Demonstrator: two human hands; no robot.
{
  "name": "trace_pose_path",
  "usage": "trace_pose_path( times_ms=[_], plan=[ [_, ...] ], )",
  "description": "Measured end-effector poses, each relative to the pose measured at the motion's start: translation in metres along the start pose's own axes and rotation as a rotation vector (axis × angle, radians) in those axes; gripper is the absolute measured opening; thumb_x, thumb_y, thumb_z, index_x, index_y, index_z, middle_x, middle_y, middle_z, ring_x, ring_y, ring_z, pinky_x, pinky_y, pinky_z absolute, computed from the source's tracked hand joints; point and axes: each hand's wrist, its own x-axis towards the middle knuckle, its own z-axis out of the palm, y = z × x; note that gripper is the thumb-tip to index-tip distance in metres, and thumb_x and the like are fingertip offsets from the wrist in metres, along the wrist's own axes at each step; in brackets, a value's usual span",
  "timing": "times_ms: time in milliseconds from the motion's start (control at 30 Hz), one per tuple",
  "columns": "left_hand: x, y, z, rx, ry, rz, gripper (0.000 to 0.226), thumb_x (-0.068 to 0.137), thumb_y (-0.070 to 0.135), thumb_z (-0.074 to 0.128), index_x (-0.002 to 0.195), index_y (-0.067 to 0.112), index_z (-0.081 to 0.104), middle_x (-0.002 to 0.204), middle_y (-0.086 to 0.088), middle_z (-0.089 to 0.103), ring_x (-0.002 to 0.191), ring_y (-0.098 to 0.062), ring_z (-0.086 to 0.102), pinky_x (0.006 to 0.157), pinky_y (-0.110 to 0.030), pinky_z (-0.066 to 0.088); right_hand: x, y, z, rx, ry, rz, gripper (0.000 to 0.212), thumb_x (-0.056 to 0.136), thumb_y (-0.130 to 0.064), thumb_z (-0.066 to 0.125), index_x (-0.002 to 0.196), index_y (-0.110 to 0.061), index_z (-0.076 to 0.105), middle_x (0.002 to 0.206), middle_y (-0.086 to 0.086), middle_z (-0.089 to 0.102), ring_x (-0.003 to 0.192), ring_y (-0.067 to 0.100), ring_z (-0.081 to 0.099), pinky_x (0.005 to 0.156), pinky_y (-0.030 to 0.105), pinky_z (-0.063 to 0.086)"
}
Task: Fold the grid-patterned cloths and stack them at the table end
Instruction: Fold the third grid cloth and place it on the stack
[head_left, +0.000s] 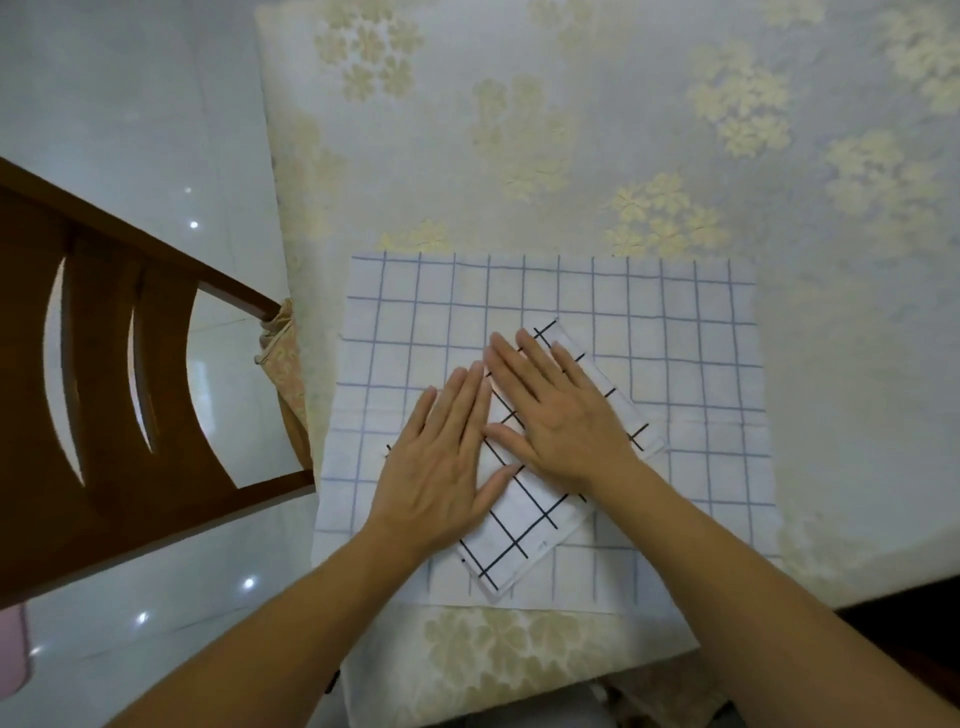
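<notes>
On the blue-grid cloth (685, 364): the folded black-grid cloth (519, 540) lies diagonally, over its middle and nearer half.
Left hand (436, 467): flat on the folded cloth's left side, fingers straight and together, gripping nothing.
Right hand (563, 415): flat on its farther right part, fingers straight, a little apart.
Pressing: we judge it best to slide both palms outward from the centre, so the creases become sharp.
Risk: we should not drag the blue-grid cloth below, not yet folded.
</notes>
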Motion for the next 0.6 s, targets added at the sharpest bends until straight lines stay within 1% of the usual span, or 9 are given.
trace_pose_path(
  times_ms=[133, 200, 300, 367, 433, 533, 600],
  plan=[
    [-0.022, -0.002, 0.0, -0.028, -0.001, -0.035, 0.085, 0.099, 0.062, 0.029, 0.157, 0.004, 0.005, 0.166, -0.012, -0.004, 0.154, -0.023, -0.004, 0.124, -0.047, 0.013, -0.003, 0.031, -0.002, -0.055, -0.051, 0.109, 0.081, 0.099, -0.067, 0.017, 0.159, -0.017, -0.004, 0.167, 0.0, -0.01, 0.154, 0.017, -0.009, 0.125, 0.045, 0.006],
    [-0.034, -0.006, 0.0, -0.02, -0.029, -0.027, 0.086, 0.099, 0.064, 0.026, 0.157, 0.004, 0.003, 0.166, -0.012, -0.006, 0.153, -0.024, -0.004, 0.123, -0.047, 0.013, -0.003, 0.039, -0.005, -0.05, -0.069, 0.157, 0.082, 0.099, -0.068, 0.014, 0.159, -0.017, -0.007, 0.167, -0.001, -0.013, 0.153, 0.016, -0.012, 0.125, 0.046, 0.006],
    [-0.042, -0.009, -0.005, -0.013, -0.054, -0.014, 0.089, 0.099, 0.066, 0.025, 0.156, 0.002, 0.004, 0.166, -0.014, -0.005, 0.153, -0.026, -0.005, 0.123, -0.049, 0.013, -0.006, 0.032, -0.014, -0.001, -0.047, 0.229, 0.083, 0.098, -0.067, 0.012, 0.159, -0.013, -0.003, 0.167, 0.003, -0.009, 0.154, 0.019, -0.009, 0.125, 0.048, 0.005],
    [-0.036, -0.007, -0.011, -0.009, -0.029, 0.036, 0.09, 0.098, 0.066, 0.026, 0.156, 0.0, 0.006, 0.165, -0.017, -0.003, 0.153, -0.027, -0.004, 0.124, -0.049, 0.012, -0.019, 0.014, -0.02, 0.065, 0.035, 0.281, 0.08, 0.1, -0.062, 0.018, 0.159, -0.01, 0.002, 0.168, 0.005, -0.003, 0.154, 0.021, -0.005, 0.125, 0.045, 0.002],
    [-0.025, -0.001, -0.015, -0.009, -0.006, 0.121, 0.091, 0.098, 0.066, 0.029, 0.155, -0.001, 0.009, 0.165, -0.018, 0.0, 0.153, -0.028, -0.002, 0.123, -0.05, 0.014, -0.038, -0.013, -0.018, 0.103, 0.095, 0.31, 0.076, 0.102, -0.055, 0.024, 0.159, -0.007, 0.008, 0.167, 0.007, 0.003, 0.155, 0.022, 0.0, 0.125, 0.046, 0.006],
    [-0.016, 0.007, -0.012, -0.007, -0.022, 0.256, 0.097, 0.094, 0.072, 0.031, 0.155, -0.002, 0.013, 0.165, -0.017, 0.004, 0.153, -0.029, 0.001, 0.121, -0.051, 0.02, -0.06, -0.042, 0.0, 0.1, 0.078, 0.384, 0.071, 0.104, -0.052, 0.022, 0.158, -0.006, 0.014, 0.167, 0.01, 0.008, 0.154, 0.024, 0.005, 0.123, 0.049, 0.016],
    [-0.017, 0.01, -0.006, 0.001, -0.051, 0.286, 0.103, 0.091, 0.077, 0.031, 0.154, -0.003, 0.013, 0.165, -0.019, 0.003, 0.153, -0.03, 0.001, 0.12, -0.052, 0.021, -0.067, -0.044, 0.011, 0.101, 0.021, 0.438, 0.074, 0.104, -0.056, 0.02, 0.159, -0.008, 0.01, 0.167, 0.008, 0.005, 0.155, 0.022, 0.002, 0.123, 0.047, 0.017]
  ],
)
